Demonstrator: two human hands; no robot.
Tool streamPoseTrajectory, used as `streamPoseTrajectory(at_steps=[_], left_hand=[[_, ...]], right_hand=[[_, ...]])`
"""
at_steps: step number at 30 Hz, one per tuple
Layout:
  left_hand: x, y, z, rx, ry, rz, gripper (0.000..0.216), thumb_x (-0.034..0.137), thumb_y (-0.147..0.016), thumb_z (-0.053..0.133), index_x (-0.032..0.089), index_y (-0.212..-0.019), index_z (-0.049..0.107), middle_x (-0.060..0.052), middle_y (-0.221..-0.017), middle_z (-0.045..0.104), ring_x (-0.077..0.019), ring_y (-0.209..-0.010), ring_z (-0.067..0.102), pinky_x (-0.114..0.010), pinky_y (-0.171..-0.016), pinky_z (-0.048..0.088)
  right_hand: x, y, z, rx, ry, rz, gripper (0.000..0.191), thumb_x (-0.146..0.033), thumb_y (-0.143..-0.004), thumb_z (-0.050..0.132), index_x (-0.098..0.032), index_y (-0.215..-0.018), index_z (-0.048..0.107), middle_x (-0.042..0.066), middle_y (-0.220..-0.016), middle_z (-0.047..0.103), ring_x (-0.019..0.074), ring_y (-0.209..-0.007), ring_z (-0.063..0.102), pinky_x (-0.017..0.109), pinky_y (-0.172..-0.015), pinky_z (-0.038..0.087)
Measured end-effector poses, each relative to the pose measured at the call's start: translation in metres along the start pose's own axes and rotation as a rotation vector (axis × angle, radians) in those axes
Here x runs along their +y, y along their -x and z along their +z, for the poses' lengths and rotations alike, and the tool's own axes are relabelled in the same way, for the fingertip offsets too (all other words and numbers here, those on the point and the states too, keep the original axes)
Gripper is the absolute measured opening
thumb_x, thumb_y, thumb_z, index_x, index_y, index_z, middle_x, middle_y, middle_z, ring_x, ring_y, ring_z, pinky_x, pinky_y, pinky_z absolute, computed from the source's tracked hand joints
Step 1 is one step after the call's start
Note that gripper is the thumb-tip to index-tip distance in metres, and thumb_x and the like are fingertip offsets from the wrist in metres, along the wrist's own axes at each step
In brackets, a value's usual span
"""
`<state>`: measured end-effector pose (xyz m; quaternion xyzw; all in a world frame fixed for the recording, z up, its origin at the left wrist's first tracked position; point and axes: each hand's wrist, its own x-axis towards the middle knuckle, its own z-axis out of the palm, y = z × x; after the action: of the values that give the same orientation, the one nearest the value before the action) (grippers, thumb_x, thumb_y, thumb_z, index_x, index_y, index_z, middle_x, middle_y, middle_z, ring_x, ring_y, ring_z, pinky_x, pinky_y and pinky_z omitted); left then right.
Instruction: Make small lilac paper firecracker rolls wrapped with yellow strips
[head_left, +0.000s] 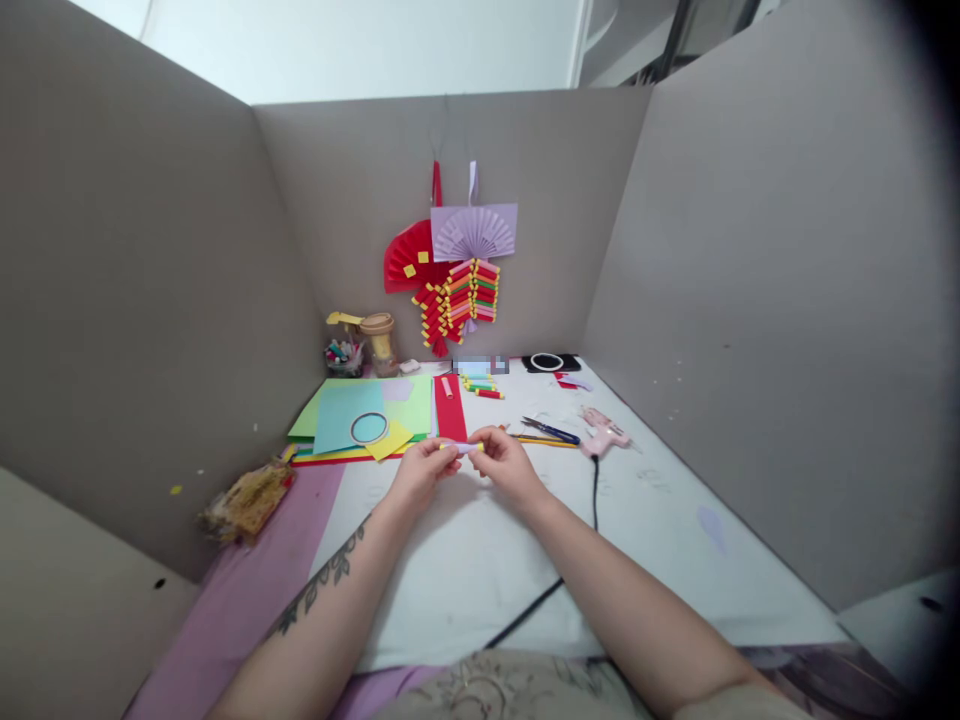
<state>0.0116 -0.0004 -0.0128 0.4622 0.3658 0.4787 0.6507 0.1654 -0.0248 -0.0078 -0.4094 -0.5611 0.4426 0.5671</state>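
Between my fingertips, above the middle of the table, is a small lilac paper roll (463, 448) with yellow ends. My left hand (421, 470) pinches its left end, and my right hand (504, 462) pinches its right end. Just beyond my hands lies a red paper strip (450, 412) with a pink paper roll (448, 388) on it. Several similar rolls in green, blue and red, among them a red paper roll (490, 395), lie farther back. To the left, a roll of tape (369, 428) rests on coloured paper sheets (337, 405).
A pink glue gun (604, 432) with a black cord and dark-handled snips (551, 431) lie to the right. A phone (574, 363), a lidded cup (380, 340) and a pen holder (344, 357) stand or lie at the back. Paper fan decorations (474, 235) hang on the grey partition (555, 180).
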Motion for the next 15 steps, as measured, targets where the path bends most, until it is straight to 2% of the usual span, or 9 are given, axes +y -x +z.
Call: streamPoseTrajectory(at_steps=[4,8,15], left_hand=[[0.0011,-0.0002,-0.0018,0.005,-0.012,0.003,0.028,0.032,-0.061,0.076,0.012,-0.077,0.065,-0.001,-0.067,0.064,-0.0090,-0.059,0.057,-0.020,-0.061,0.045],[0.0031,0.0009,-0.0008,0.029,-0.081,0.080,0.032,0.033,-0.061,0.077,0.014,-0.084,0.064,-0.003,-0.072,0.067,-0.0130,-0.066,0.061,-0.024,-0.067,0.047],[0.0057,0.0025,-0.0008,0.036,-0.238,0.210,0.031,0.031,-0.061,0.076,0.015,-0.086,0.065,-0.003,-0.071,0.067,-0.0142,-0.066,0.061,-0.023,-0.062,0.045]], right_hand=[[0.0033,-0.0012,-0.0003,0.007,-0.031,0.013,0.018,-0.027,-0.067,0.065,-0.019,-0.081,0.057,-0.005,-0.057,0.053,0.0097,-0.048,0.050,0.022,-0.047,0.040],[0.0062,-0.0019,0.0031,0.061,-0.217,0.082,0.019,-0.027,-0.065,0.067,-0.019,-0.078,0.057,-0.004,-0.055,0.055,0.0097,-0.048,0.051,0.022,-0.047,0.042],[0.0040,-0.0008,0.0076,0.096,-0.431,0.213,0.024,-0.025,-0.059,0.071,-0.018,-0.077,0.055,-0.005,-0.054,0.055,0.0079,-0.046,0.049,0.019,-0.044,0.038]])
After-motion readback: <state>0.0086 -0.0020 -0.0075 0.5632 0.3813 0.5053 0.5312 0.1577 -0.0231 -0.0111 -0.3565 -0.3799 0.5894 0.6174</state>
